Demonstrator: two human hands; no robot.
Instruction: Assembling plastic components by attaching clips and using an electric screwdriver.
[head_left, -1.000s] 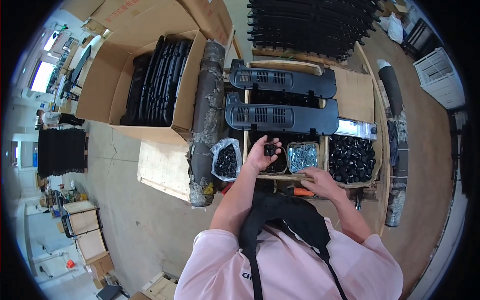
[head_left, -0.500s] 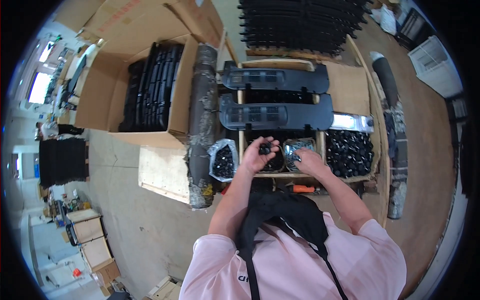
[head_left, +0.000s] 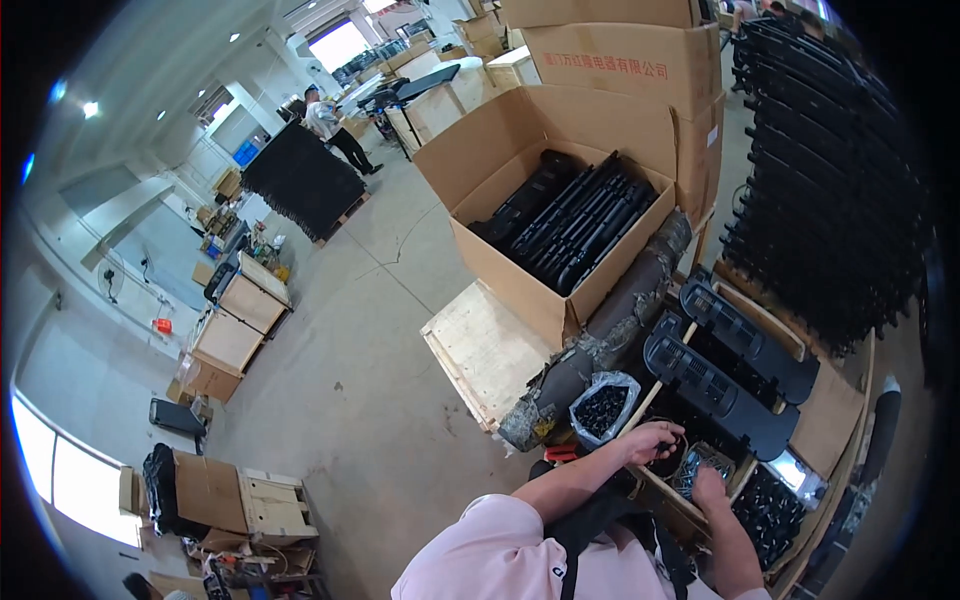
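Small black plastic parts lie in my left hand, whose fingers curl around them above a bin at the near end of a wooden workbench. Close to its right, my right hand reaches down into a small tray of silver screws. Its fingers are bent together, and whatever is between the fingertips is hidden. Two long dark plastic panels with vents lie across the bench just beyond my hands, a nearer panel and a farther panel. A bin of black round parts sits right of my right hand.
A clear plastic bag of black pieces stands left of my left hand. Beyond it are a worn padded roll and an open carton of black panels. Stacked black parts rise at far right. Another person stands far back.
My view has swung left and up, so the bench now sits at lower right. My left hand's fingers have curled in more; my right hand is still in the screw tray.
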